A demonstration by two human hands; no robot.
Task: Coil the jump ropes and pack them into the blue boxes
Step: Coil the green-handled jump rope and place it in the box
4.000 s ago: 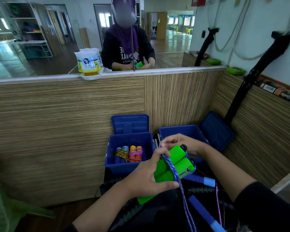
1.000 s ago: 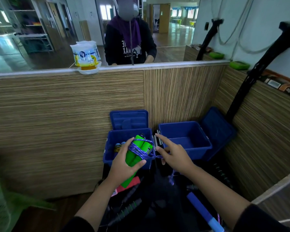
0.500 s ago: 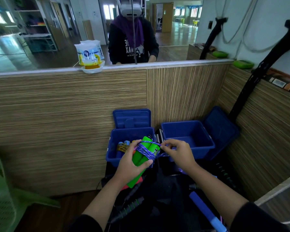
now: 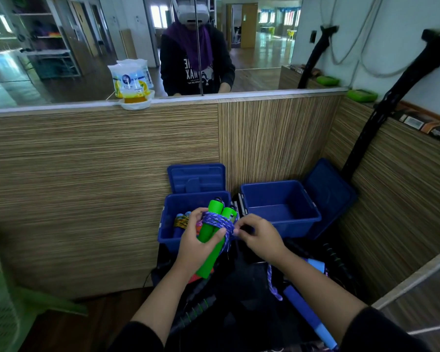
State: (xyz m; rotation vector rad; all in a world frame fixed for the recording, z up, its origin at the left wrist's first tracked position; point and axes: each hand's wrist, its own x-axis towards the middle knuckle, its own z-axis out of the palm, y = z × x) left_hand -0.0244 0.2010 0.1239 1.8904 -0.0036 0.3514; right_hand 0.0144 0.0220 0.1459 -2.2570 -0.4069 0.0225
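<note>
**Green-handled rope nearly bound**

Our left hand [image 4: 196, 246] grips the two green handles [image 4: 212, 233], stiff and light; we judge them the surest hold. The purple cord [image 4: 217, 221] around them is limp, its end pinched by our right hand [image 4: 261, 237] just beside. The left blue box [image 4: 169, 219] lies just beyond.

Green foam-handled jump rope [image 4: 212, 233]: two handles side by side, tilted, tops up, purple-white braided cord [image 4: 217, 221] coiled tight round their upper part, gripped in left hand [image 4: 197, 246] over the front edge of the left open blue plastic box [image 4: 168, 224], right hand [image 4: 261, 237] pinching the cord end just beside the coil. That left box has its lid up behind and holds coiled ropes with blue and orange handles [image 4: 181, 222], partly hidden. Right open blue plastic box [image 4: 280, 208] sits just beside it, lid leaning at its right; a blue-handled jump rope [image 4: 308, 316] with loose purple cord lies on the dark pile below.
</note>
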